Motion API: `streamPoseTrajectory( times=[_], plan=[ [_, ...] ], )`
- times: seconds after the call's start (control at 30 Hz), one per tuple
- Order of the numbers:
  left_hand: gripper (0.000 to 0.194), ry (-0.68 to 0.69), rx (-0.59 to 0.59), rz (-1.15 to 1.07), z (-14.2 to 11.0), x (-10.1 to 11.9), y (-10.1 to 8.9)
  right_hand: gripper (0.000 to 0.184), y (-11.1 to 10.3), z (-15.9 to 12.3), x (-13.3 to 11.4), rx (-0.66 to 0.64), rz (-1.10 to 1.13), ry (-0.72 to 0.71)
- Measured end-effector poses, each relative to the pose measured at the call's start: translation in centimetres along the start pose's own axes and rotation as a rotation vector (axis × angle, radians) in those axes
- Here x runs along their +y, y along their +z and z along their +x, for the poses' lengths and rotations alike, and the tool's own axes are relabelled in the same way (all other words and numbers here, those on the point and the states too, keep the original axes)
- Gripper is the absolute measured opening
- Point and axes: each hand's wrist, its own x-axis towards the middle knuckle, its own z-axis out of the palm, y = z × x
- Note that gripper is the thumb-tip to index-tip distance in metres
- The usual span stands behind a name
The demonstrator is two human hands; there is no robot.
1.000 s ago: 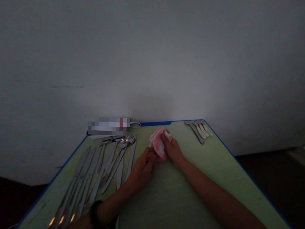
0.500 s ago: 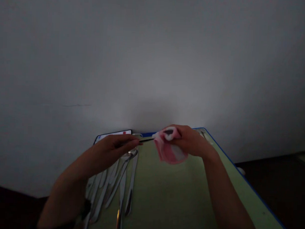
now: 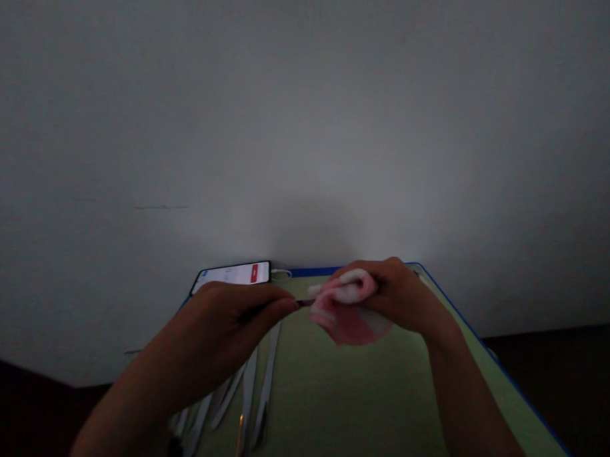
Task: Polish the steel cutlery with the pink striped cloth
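My left hand (image 3: pixel 242 319) pinches a thin, dark-looking piece of cutlery (image 3: pixel 305 302) between thumb and fingers. Only a short stretch of it shows, so its kind cannot be made out. The other end runs into a bunched pink and white cloth (image 3: pixel 352 323). Closed around that cloth is my right hand (image 3: pixel 407 295), with a fold of fabric hanging below it. Both hands are held above the green tabletop (image 3: pixel 339 403). Under and beside my left forearm lie several metal cutlery pieces (image 3: pixel 267 387), partly hidden by the arm.
A phone (image 3: pixel 231 274) with a lit screen lies at the table's back left, a white cable (image 3: pixel 282 274) at its right end. Behind the blue-edged table stands a pale wall (image 3: pixel 313 135). Something small and pale lies near the back right corner, too dim to name.
Both hands sit slightly lower and further right in view. The gap between my left fingertips and the cloth has narrowed. More of the phone shows, and less of the cutlery.
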Motion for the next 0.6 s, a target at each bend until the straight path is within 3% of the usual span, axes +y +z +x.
streamPoseTrajectory(
  times=[0.03, 0.1, 0.17, 0.23, 0.37, 0.5, 0.6],
  plan=[
    [0.025, -0.016, 0.027, 0.009, 0.0, -0.1, -0.1, 0.015, 0.4, 0.3, 0.3, 0.104, 0.008, 0.008],
    [0.028, -0.03, 0.078, 0.031, 0.1, -0.1, -0.2, 0.01, 1.5, 0.9, 1.0, 0.432, 0.032, 0.031],
    [0.032, -0.033, 0.12, 0.039, 0.5, -0.1, 0.1, 0.022, 3.0, 1.4, 1.5, 0.802, 0.13, 0.107],
    [0.034, -0.043, 0.142, 0.043, 0.8, 0.1, 0.6, 0.036, 4.2, 1.8, 1.8, 0.984, 0.231, 0.171],
    [0.035, -0.073, 0.116, 0.044, 1.2, 0.9, 1.4, 0.043, 4.9, 2.0, 1.9, 1.067, 0.343, 0.154],
    [0.031, -0.086, 0.066, -0.085, 1.4, 0.9, 1.7, 0.039, 4.6, 1.9, 1.4, 1.103, 0.255, 0.042],
    [0.032, -0.127, 0.05, -0.288, 1.7, 0.0, 1.9, 0.035, 4.3, 1.8, 1.6, 1.027, 0.131, -0.022]
  ],
)
